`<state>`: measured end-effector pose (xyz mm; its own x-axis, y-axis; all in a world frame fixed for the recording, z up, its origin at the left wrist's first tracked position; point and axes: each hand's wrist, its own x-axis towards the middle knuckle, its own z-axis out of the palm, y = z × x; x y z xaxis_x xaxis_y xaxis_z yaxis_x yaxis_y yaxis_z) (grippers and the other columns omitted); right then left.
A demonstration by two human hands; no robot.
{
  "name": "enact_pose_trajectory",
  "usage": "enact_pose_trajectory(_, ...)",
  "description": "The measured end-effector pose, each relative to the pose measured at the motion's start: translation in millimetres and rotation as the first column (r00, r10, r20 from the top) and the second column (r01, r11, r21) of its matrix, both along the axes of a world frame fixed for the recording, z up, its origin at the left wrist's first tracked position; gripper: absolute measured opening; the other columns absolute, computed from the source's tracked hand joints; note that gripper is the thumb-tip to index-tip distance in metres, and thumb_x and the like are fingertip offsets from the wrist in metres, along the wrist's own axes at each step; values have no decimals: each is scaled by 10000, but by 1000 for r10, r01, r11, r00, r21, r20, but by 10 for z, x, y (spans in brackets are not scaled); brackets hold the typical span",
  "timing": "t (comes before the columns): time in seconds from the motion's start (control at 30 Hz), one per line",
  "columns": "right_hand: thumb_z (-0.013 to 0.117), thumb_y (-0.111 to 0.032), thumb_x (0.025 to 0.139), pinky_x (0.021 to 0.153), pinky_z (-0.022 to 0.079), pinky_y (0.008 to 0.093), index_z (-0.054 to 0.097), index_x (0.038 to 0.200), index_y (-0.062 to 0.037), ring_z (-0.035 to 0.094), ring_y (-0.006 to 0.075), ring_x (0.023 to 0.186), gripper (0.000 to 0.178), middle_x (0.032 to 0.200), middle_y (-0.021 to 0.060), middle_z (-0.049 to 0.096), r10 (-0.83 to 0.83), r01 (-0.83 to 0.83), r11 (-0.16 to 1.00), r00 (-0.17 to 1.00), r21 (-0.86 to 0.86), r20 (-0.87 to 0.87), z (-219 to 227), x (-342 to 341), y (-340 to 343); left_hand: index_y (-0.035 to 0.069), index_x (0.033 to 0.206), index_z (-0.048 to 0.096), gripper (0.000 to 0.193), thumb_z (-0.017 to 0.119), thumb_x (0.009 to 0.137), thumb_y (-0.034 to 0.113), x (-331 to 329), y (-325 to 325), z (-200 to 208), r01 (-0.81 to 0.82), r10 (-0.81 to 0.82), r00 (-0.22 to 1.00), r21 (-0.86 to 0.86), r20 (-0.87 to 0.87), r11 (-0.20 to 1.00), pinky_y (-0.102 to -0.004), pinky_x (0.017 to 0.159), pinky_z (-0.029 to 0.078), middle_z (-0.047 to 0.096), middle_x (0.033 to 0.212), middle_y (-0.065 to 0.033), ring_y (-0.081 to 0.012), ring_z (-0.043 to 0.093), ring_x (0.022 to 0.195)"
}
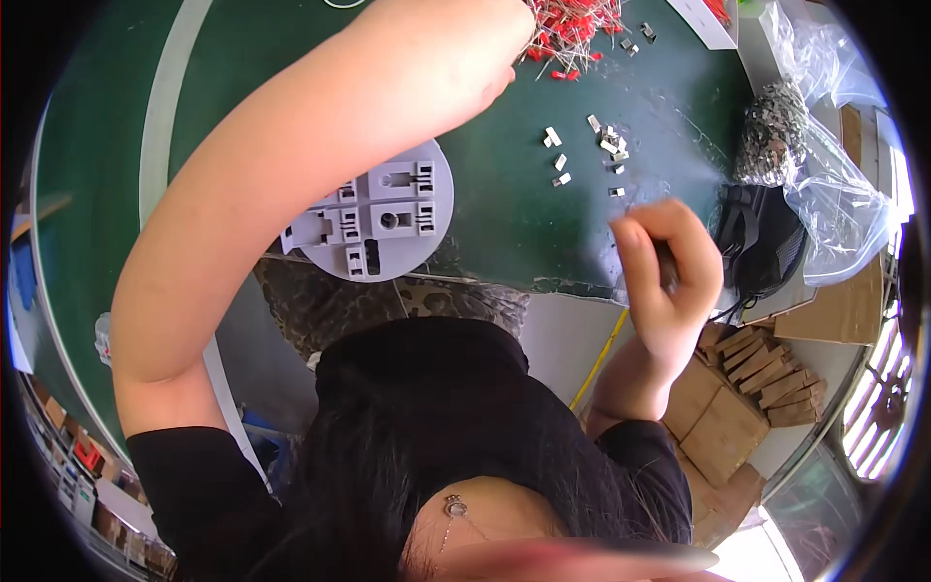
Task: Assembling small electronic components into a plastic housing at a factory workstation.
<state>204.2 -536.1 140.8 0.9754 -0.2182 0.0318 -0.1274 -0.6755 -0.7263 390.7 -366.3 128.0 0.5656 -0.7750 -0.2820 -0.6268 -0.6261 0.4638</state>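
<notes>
My left arm stretches across the table, and my left hand (504, 39) is at the far edge of the view beside a heap of small red parts with thin wire legs (580, 34), which look like LEDs. Its fingers are hidden. Over the table's near edge, my right hand (679, 267) is closed, thumb and forefinger bent together; anything between them cannot be made out. Small metal clips (613, 144) lie in a loose group beyond it. Partly under my left forearm sits a round grey plastic plate (417, 250) with moulded slots and posts.
More metal clips (630, 47) lie near the red heap. On the right are a clear plastic bag (839, 218) holding many metal pieces, a black mesh bag (776, 247) and stacked cardboard (718, 432). The green table (514, 223) ends just in front of my body.
</notes>
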Motion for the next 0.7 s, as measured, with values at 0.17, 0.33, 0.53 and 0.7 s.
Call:
enact_pose_trajectory(0.17, 774, -59, 808, 575, 465, 342, 717, 912, -73, 617, 234, 618, 119, 790, 46, 658, 187, -175, 938, 982, -300, 13, -209, 382, -81, -30, 839, 601, 156, 640, 879, 116, -276, 224, 329, -154, 168, 985, -257, 36, 954, -429, 778, 518, 609, 900, -186, -346, 627, 864)
enact_pose_trajectory(0.33, 756, -55, 832, 635, 504, 311, 748, 981, -87, 654, 222, 685, 152, 887, 68, 686, 432, -398, 832, 902, -388, 1, -296, 676, -183, 20, 1086, 677, 228, 685, 860, -6, -505, 731, 185, -247, 273, 961, -305, 44, 920, -294, 836, 510, 661, 1015, -63, -161, 643, 921)
enact_pose_trajectory(0.53, 760, -63, 833, 622, 499, 296, 756, 1010, -79, 642, 217, 673, 179, 904, 79, 690, 528, -486, 753, 849, -444, -35, -291, 757, -248, -28, 1089, 654, 204, 597, 905, -98, -645, 867, -172, -542, 390, 840, -615, -377, 573, -233, 802, 497, 661, 1000, -79, -99, 626, 882)
enact_pose_trajectory(0.7, 761, -13, 828, 600, 470, 259, 757, 1012, -63, 639, 157, 668, 191, 913, 57, 718, 407, -353, 838, 912, -417, 46, -237, 580, -166, -52, 1094, 639, 228, 615, 882, -133, -913, 1057, -268, -569, 429, 806, -733, -408, 373, -276, 842, 531, 676, 1045, -136, -148, 662, 929)
